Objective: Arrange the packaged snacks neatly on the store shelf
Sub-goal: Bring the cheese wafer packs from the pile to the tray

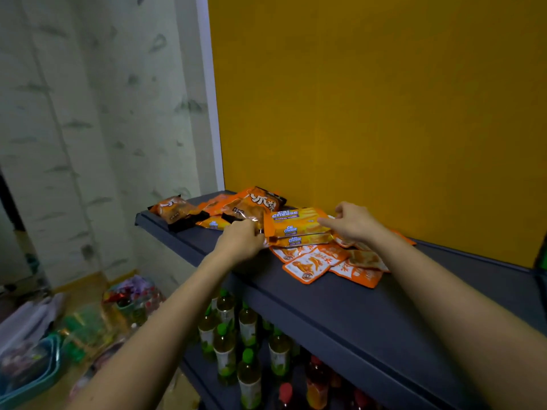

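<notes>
On the dark grey shelf (pixel 340 294) lies a stack of orange Cal Cheese wafer packs (pixel 293 226). My left hand (pixel 241 239) grips the stack's left end with curled fingers. My right hand (pixel 353 221) pinches its right end. Behind and to the left lie orange-and-black snack bags (pixel 257 202), and one more such bag (pixel 174 211) sits near the shelf's left corner. Several flat orange-and-white sachets (pixel 313 263) are spread under and in front of the wafer packs.
A yellow back panel (pixel 384 99) rises behind the shelf. Below it, a lower shelf holds green-capped tea bottles (pixel 231 335) and red-capped bottles (pixel 313 383). On the floor at left are bags of goods (pixel 130 300) and a teal basket (pixel 32 371).
</notes>
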